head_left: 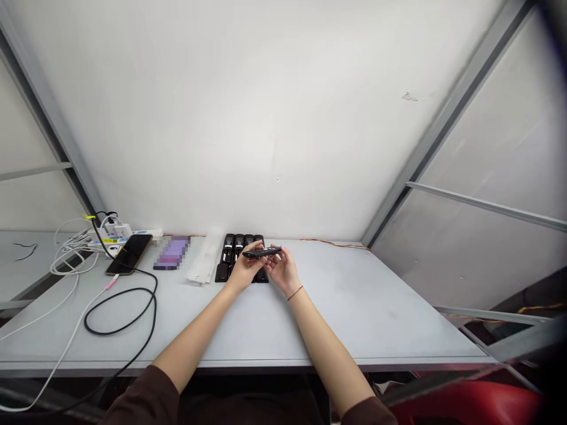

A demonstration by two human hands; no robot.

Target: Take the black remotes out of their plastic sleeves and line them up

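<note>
Both my hands hold a slim black remote control [261, 252] crosswise just above the table. My left hand [245, 265] grips its left part, and the fingers of my right hand [283, 270] pinch its right end. Directly beneath and behind them lies a tight group of black remote controls [239, 241], side by side, partly hidden by my hands. A translucent white plastic sleeve [204, 260] lies just left of that group.
A black smartphone [129, 255] and a purple packaged item [172, 252] lie left on the grey table [367, 307]. Black and white cables [119, 313] trail from a power strip [117, 233]. White walls and metal frame bars stand behind; a red chair [465, 404] sits below right.
</note>
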